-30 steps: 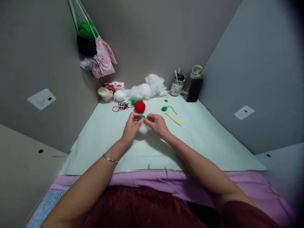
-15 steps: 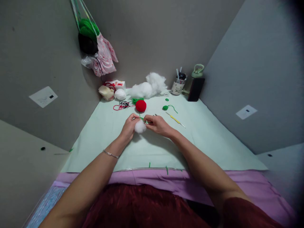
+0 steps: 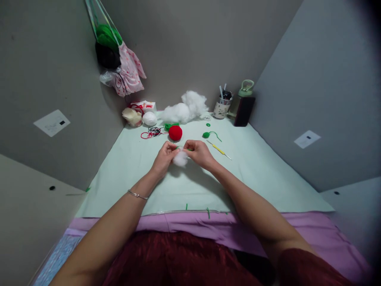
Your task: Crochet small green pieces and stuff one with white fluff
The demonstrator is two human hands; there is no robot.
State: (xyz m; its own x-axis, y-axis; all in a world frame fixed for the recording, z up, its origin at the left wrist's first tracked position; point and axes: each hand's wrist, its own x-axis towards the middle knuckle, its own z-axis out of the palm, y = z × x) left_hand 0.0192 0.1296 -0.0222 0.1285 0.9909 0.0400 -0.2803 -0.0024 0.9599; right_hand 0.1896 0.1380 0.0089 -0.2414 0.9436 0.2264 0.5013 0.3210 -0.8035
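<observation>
Over the middle of the table, my left hand (image 3: 163, 159) and my right hand (image 3: 201, 153) come close together with fingertips pinched. Between them is a fluffy white tuft of stuffing (image 3: 180, 159), gripped from both sides. A small bit of green yarn work (image 3: 178, 147) shows at the fingertips; the fingers cover most of it. Just beyond my left hand sits a red yarn ball (image 3: 175, 133). Right of my right hand lies a crochet hook with a yellow grip (image 3: 218, 149), and behind it a small green crocheted piece (image 3: 206, 135) with a yarn tail.
A heap of white stuffing (image 3: 178, 113) lies along the back wall. Tangled yarn (image 3: 151, 132) and a white ball (image 3: 149, 118) are at back left. A pen cup (image 3: 221, 110), a bottle (image 3: 245, 92) and a dark phone (image 3: 245, 112) stand at back right. Green snippets (image 3: 208, 213) lie at the front edge.
The white tuft has shifted slightly right and looks more spread out. My right hand has moved a little to the right, widening the gap between my hands.
</observation>
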